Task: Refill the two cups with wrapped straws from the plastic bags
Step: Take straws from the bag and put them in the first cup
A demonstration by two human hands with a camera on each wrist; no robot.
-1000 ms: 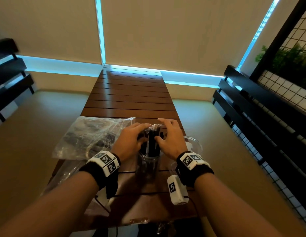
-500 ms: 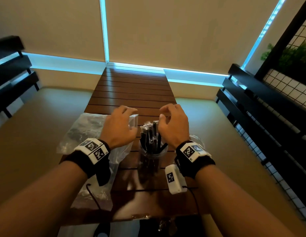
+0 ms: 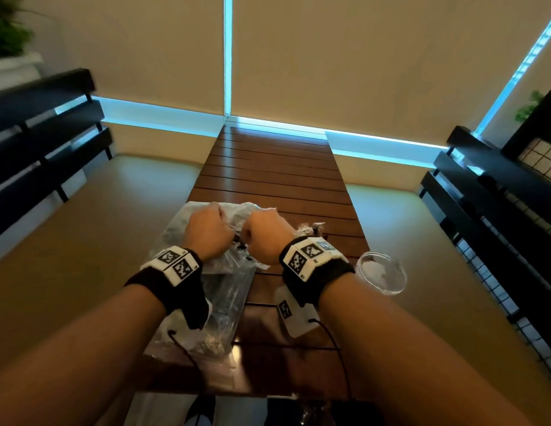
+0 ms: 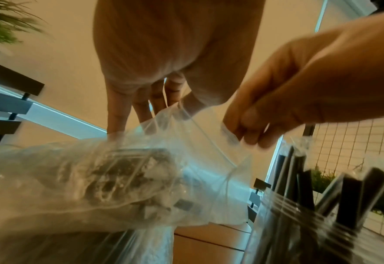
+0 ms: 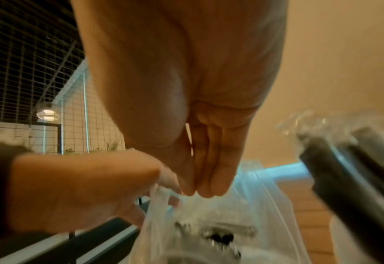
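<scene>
A clear plastic bag [image 3: 237,209] of black wrapped straws lies on the left of the wooden table [image 3: 274,167]. My left hand [image 3: 208,232] and right hand [image 3: 263,235] are side by side at its mouth. Each pinches an edge of the bag [image 4: 96,178], and the right hand [image 4: 276,107] holds the zip strip. Just right of the hands stands a clear cup of black wrapped straws [image 4: 310,205]; only its straw tops [image 3: 312,228] show behind my right wrist. An empty clear cup [image 3: 375,270] stands at the table's right edge.
A second plastic bag [image 3: 225,305] lies under my left wrist near the table's front edge. Black cables run across the front slats. Dark benches stand on both sides, and the far half of the table holds nothing.
Both hands left the cup of straws and moved left onto the plastic bag, where they now pinch its mouth. The head view has swung left.
</scene>
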